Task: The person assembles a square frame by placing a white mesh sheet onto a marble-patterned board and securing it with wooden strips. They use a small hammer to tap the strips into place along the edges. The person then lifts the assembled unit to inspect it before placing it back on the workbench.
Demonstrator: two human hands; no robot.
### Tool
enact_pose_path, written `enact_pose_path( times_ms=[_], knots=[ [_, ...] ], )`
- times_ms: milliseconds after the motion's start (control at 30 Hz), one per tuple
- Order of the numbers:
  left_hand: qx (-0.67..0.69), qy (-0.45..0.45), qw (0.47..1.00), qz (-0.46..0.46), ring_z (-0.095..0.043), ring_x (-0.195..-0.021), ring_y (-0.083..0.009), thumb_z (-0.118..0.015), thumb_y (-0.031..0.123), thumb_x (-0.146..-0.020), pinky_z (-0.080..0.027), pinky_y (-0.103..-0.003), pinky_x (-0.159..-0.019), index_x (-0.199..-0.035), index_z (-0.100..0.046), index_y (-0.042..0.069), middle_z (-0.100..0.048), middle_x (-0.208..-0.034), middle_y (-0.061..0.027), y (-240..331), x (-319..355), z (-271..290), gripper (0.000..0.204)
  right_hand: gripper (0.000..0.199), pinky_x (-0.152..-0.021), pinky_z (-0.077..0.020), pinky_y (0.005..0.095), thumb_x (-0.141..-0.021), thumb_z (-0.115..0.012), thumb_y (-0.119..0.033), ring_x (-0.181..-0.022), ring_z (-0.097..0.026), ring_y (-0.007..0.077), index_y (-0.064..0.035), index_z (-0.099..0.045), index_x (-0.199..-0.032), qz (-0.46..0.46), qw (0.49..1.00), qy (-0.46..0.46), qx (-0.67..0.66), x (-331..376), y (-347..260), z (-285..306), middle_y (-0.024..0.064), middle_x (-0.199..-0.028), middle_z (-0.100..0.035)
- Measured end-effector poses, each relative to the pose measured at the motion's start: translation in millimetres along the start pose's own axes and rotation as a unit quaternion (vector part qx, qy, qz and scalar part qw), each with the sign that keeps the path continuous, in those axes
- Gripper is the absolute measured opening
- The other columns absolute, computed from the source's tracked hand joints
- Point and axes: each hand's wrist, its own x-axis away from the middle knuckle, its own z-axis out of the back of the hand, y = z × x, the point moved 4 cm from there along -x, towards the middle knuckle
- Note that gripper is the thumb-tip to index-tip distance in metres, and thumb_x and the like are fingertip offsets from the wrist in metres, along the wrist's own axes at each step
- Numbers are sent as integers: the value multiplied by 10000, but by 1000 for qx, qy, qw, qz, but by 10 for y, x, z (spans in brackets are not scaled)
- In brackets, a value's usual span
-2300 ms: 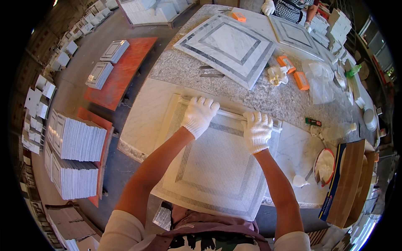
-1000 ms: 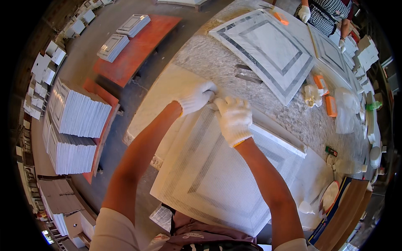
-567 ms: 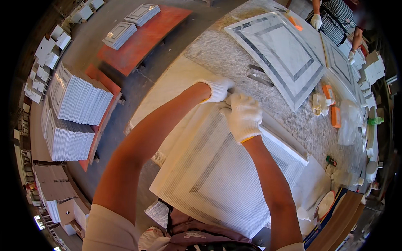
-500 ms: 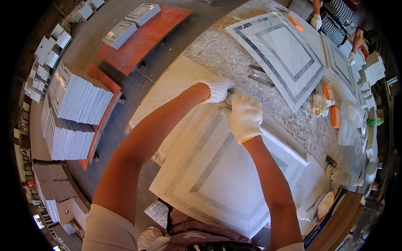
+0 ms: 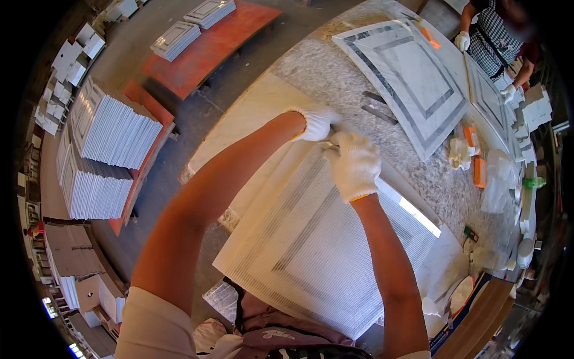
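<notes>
A square mosaic tile panel with mesh (image 5: pixel 323 251) over its face lies tilted in front of me, its near corners over the table edge by my apron. My left hand (image 5: pixel 315 123), in a white knitted glove, is closed at the panel's far corner. Close beside it, my right hand (image 5: pixel 355 166), gloved the same way, is closed in a pinch above the panel's top edge. Something small and thin shows between the hands, but its kind is hidden by the fingers. Pale stone slabs (image 5: pixel 263 122) lie beneath and beyond the panel.
A grey-framed marble panel (image 5: pixel 412 90) lies at the far right near dark strips (image 5: pixel 379 113). Orange boxes (image 5: pixel 480 172) and clear plastic (image 5: pixel 501 179) lie rightward. Another gloved person (image 5: pixel 493 48) works there. Left stand tile stacks (image 5: pixel 116 131) and a red board (image 5: pixel 203 57).
Both hands stay at the panel's far corner, my right hand shifting slightly right. The view has tilted slightly. The other person's hands have moved a little.
</notes>
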Motion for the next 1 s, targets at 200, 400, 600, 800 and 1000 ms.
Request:
enact_pose_path(
  times_ms=[200,400,600,800,1000],
  knots=[
    [-25,20,999,14,-624,-929,-198,-486,-1,-885,-495,-326,-830,-1161,-665,85,-710,-1050,-90,43,32,-66,339,220,-788,-506,429,-769,-778,-276,-878,-650,297,-143,-671,-906,1,999,-46,4,-69,13,-27,69,-918,-671],
    [-18,59,998,-2,-641,-939,-206,-474,3,-912,-502,-330,-844,-1167,-662,89,-704,-1083,-97,4,32,-126,329,208,-789,-514,433,-776,-771,-253,-876,-658,310,-119,-666,-896,15,999,-50,-9,-78,26,-38,83,-932,-675],
    [-15,59,998,-2,-640,-986,-221,-460,-19,-908,-502,-339,-868,-1218,-654,101,-695,-1125,-105,45,74,-114,385,167,-801,-516,430,-785,-762,-221,-898,-662,309,-110,-685,-883,0,997,-57,-44,-75,3,25,86,-925,-686],
    [40,60,997,-1,-638,-1029,-223,-483,-23,-895,-494,-336,-897,-1246,-646,106,-692,-1152,-107,73,106,-100,407,163,-803,-517,429,-801,-747,-234,-901,-662,306,-118,-694,-902,-5,996,-81,-47,-95,33,22,83,-929,-691],
    [60,2,997,-47,-640,-1033,-228,-541,39,-886,-492,-354,-903,-1250,-642,113,-693,-1161,-103,-40,37,-52,385,192,-805,-514,436,-802,-746,-261,-919,-653,306,-133,-691,-933,-26,994,-99,-45,-74,-8,86,80,-961,-681]
  ],
)
